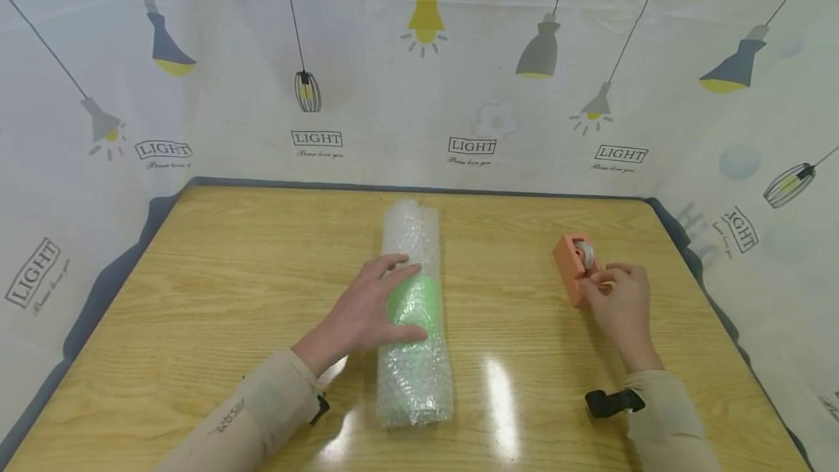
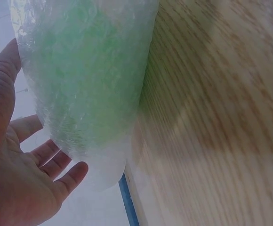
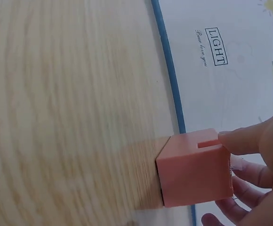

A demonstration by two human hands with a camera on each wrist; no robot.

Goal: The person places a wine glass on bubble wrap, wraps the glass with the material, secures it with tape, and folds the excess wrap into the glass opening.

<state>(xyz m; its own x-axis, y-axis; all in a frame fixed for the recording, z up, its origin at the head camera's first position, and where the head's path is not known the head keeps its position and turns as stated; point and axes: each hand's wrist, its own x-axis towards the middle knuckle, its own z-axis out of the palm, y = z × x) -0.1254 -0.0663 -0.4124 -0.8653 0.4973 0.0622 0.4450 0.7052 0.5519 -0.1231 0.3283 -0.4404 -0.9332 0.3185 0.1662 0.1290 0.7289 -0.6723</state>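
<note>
A long bundle of bubble wrap (image 1: 414,392) lies lengthwise on the table, with something green (image 1: 419,301) showing through its middle; what that is stays hidden. My left hand (image 1: 363,308) rests on the bundle, fingers spread across it. The left wrist view shows the bubble wrap (image 2: 87,70) close up, with the left hand (image 2: 19,174) along its side. At the right stands an orange tape dispenser (image 1: 567,268) with a roll of clear tape (image 1: 585,252). My right hand (image 1: 623,304) pinches the tape's end (image 3: 237,165) at the dispenser's near end, thumb against its edge.
The wooden table (image 1: 282,231) reaches back to a wall covering (image 1: 380,108) printed with lamps. A dark strap (image 1: 609,403) hangs at the right wrist. Wood surface lies between the bundle and the dispenser.
</note>
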